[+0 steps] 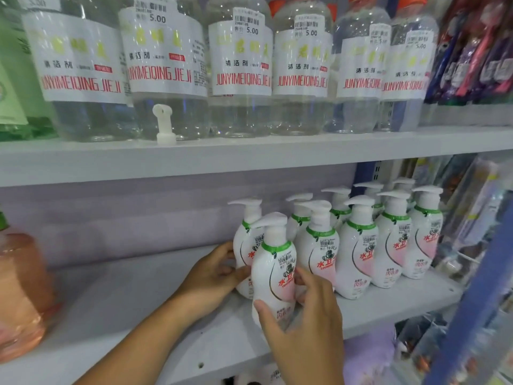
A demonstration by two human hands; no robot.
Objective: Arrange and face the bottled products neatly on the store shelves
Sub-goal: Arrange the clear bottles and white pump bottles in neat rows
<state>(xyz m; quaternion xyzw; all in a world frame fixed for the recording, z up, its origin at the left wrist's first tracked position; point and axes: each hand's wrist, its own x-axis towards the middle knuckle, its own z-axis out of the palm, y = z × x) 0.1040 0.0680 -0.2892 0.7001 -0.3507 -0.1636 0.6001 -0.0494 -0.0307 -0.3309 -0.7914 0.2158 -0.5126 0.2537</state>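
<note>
Several white pump bottles with green collars and pink-red labels stand in rows at the right of the lower shelf (133,307). The leftmost front bottle (273,270) stands upright near the shelf's front edge, label facing me. My right hand (302,323) grips its lower body, thumb on the front and fingers round the right side. My left hand (213,276) holds the bottle's left side, fingers reaching behind it toward a second pump bottle (244,240) directly behind. The neighbouring row (358,245) runs to the right, labels forward.
On the upper shelf (249,154) stand several large clear bottles (241,65) with white labels and price stickers; a loose white pump nozzle (164,123) stands at its edge. An orange-pink bottle (19,295) sits at the lower shelf's left. Packaged goods (472,218) hang at right.
</note>
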